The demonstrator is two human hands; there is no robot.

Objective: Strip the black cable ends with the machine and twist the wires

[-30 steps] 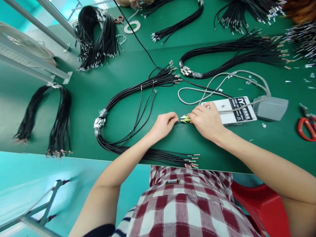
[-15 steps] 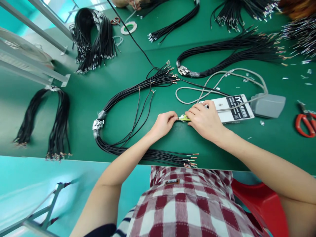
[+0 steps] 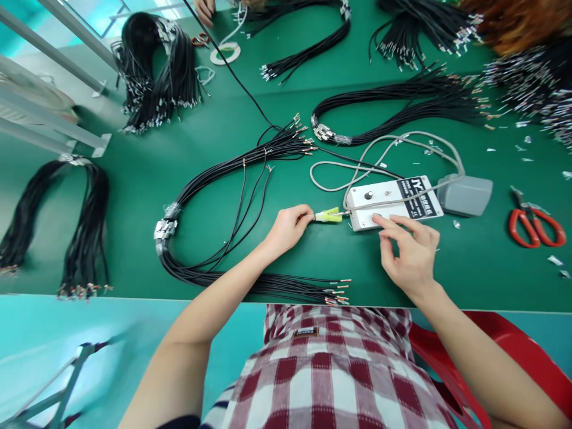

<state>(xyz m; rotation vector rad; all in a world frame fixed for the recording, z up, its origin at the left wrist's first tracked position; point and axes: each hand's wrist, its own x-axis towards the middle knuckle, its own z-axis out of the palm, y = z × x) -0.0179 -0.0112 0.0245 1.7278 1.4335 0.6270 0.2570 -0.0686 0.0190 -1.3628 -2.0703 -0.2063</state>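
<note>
My left hand [image 3: 290, 229] is closed in a pinch at the left end of a white and yellow-green clip [image 3: 329, 215]; what lies between its fingertips is hidden. A thin metal shaft joins the clip to a white box [image 3: 370, 210] with a black label, a knob and a small switch. My right hand [image 3: 409, 250] holds nothing, its fingers apart and partly bent, with the fingertips at the box's front edge. Left of my hands curves a bundle of black cables [image 3: 214, 174], bound with silvery connectors [image 3: 165, 229], its stripped copper ends pointing right.
Red-handled cutters [image 3: 534, 223] lie at the right, beyond a grey block [image 3: 467, 193] and a looped grey cord [image 3: 322, 183]. More black cable bundles [image 3: 161, 71] rest on the green table [image 3: 250, 262]. Another person's hand [image 3: 205, 11] shows at the far edge.
My right hand has left the clip and moved right and toward me, its fingers spreading. The clip and the box's knob now show. My left hand keeps its pinch; the view has shifted slightly.
</note>
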